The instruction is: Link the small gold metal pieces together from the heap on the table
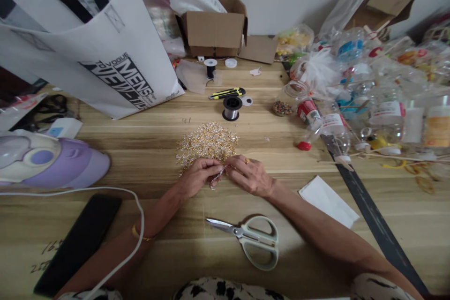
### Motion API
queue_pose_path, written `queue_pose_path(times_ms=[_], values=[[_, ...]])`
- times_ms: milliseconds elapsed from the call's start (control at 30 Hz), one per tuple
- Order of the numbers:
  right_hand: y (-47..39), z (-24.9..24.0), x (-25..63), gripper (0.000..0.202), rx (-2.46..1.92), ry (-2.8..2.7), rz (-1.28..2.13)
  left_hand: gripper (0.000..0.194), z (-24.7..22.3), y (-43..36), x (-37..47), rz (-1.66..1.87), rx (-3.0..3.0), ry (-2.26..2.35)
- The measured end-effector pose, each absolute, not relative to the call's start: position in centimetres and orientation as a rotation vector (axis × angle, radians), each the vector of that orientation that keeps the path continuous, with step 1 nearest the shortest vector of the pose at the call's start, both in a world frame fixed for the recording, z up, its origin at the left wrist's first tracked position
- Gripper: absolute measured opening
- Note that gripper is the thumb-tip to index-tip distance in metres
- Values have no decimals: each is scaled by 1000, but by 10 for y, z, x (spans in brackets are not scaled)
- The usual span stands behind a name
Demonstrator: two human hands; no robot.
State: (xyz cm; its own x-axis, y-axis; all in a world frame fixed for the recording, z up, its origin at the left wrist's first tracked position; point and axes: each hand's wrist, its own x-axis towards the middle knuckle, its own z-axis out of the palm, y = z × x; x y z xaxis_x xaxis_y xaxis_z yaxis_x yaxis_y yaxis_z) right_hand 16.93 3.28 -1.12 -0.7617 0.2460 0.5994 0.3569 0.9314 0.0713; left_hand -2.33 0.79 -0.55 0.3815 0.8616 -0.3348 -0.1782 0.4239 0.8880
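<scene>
In the middle of the table my left hand and my right hand meet with fingers pinched. Between them is a short silvery strand, perhaps a chain or beaded wire; its lower end dangles below my left fingertips. Just beyond my hands lies a heap of small gold and silver pieces, too fine to make out singly. Scissors with pale handles rest nearer my body, blades slightly apart and pointing left. Past the heap stand a spool of silvery wire and a yellow-black utility knife.
Left are a white paper bag, a purple-white appliance, a black flat object and a white cable across my left forearm. Behind stands a cardboard box. Plastic bottles crowd the right, near folded white paper.
</scene>
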Motion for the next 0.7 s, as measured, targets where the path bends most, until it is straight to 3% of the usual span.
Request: queue_pose_path(times_ms=[700], values=[[32,-10,170,19,-428,-2465,-258,30,-8,8,-25,749,839,938]])
